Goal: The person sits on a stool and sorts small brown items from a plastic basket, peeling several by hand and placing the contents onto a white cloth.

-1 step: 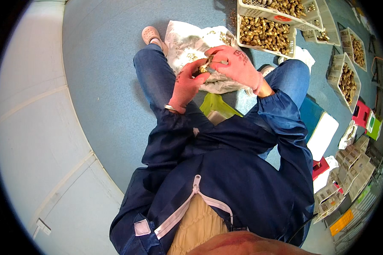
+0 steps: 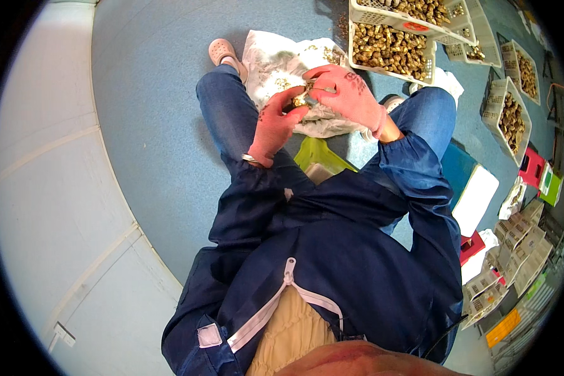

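My left hand (image 2: pixel 279 120), in a pink glove, has its fingers curled round a small brown-and-pale mushroom (image 2: pixel 299 100). From the right my right hand (image 2: pixel 346 95), gloved the same way, comes up against it with thumb and fingers closed together. A small greyish bit shows at those fingertips, too little to name. Both hands are over a white cloth (image 2: pixel 263 62) spread on the floor between my feet, with brown crumbs and scraps scattered across it. Below the hands, a yellow-green plastic container (image 2: pixel 313 152) sits between my legs.
Beyond the cloth to the right stands a white crate (image 2: pixel 391 70) of brown mushrooms, with another crate (image 2: pixel 460 28) overlapping it. Farther right are more filled crates (image 2: pixel 506 119). A blue-and-white box (image 2: pixel 473 194) lies beside my right leg. A pale wall (image 2: pixel 50 156) runs along the left.
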Available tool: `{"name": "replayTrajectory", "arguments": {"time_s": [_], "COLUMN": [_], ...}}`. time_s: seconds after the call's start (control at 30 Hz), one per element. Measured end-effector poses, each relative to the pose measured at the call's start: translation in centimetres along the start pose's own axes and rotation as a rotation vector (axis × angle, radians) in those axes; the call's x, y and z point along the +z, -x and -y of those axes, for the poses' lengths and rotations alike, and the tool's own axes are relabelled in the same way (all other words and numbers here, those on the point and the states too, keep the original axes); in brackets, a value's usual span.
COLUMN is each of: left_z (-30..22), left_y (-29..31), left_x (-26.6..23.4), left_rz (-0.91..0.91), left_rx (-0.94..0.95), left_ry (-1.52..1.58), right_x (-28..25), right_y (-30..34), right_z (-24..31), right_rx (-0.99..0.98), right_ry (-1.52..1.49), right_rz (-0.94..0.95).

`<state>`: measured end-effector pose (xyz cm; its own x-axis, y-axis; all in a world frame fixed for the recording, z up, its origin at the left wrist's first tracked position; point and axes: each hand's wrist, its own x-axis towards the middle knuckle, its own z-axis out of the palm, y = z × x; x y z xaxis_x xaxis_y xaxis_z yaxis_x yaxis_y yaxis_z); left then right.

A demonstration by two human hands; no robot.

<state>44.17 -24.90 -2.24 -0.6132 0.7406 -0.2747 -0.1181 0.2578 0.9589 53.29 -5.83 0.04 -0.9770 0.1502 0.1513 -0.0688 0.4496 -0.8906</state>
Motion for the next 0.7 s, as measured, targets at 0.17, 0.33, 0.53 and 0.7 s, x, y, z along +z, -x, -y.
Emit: {"name": "replayTrajectory", "arguments": {"time_s": [0.17, 0.33, 0.53, 0.7], "left_z": [-0.4, -1.8, -2.6, -2.1], "left_y": [0.0, 0.2, 0.4, 0.4], "left_x": [0.1, 0.2, -0.5, -0.9], "left_rz": [0.012, 0.025, 0.118, 0.157], "left_rx": [-0.008, -0.147, -0.216, -0.177], "left_ry": [0.046, 0.176, 0.249, 0.300], "right_x": [-0.1, -0.2, -0.6, -0.8], "right_y": [0.0, 0.2, 0.1, 0.1], "right_z": [0.8, 0.4, 0.9, 1.2], "right_rx": [0.036, 0.089, 0.147, 0.123], "right_ry": [-0.018, -0.077, -0.095, -0.102], "right_rz": [-0.010, -0.056, -0.012, -0.006]}}
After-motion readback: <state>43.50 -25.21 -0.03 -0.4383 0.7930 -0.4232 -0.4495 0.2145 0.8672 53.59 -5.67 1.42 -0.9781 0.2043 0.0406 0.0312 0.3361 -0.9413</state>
